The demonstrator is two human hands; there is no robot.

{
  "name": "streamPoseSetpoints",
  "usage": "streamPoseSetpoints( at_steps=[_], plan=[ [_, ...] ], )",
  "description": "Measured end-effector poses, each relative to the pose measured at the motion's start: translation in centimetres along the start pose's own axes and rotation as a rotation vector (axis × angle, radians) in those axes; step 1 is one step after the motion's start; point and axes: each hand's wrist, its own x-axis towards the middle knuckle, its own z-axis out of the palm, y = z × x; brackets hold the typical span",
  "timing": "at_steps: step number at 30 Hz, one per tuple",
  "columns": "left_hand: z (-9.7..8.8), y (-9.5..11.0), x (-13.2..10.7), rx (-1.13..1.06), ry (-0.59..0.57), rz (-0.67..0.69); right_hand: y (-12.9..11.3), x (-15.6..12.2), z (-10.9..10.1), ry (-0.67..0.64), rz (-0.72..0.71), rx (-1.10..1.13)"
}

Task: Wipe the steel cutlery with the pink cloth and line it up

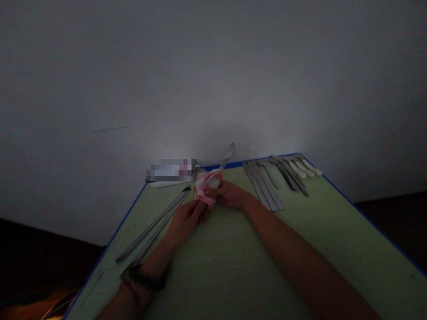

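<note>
On the table, near its back edge, the left hand grips the lower end of a pink-and-white cloth and the right hand's fingers pinch its side; a metal utensil juts from its top. Cutlery lies toward the back right corner.
</note>
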Motion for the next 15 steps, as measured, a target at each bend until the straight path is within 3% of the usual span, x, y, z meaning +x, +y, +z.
streamPoseSetpoints(
  at_steps=[7, 15],
  plan=[
    [-0.2, 0.1, -0.1, 0.066, 0.013, -0.002, 0.5, 0.4, -0.2, 0.029, -0.045, 0.043],
    [-0.1, 0.1, -0.2, 0.029, -0.02, -0.016, 0.6, 1.5, -0.8, 0.221, -0.25, 0.172]
  ],
)
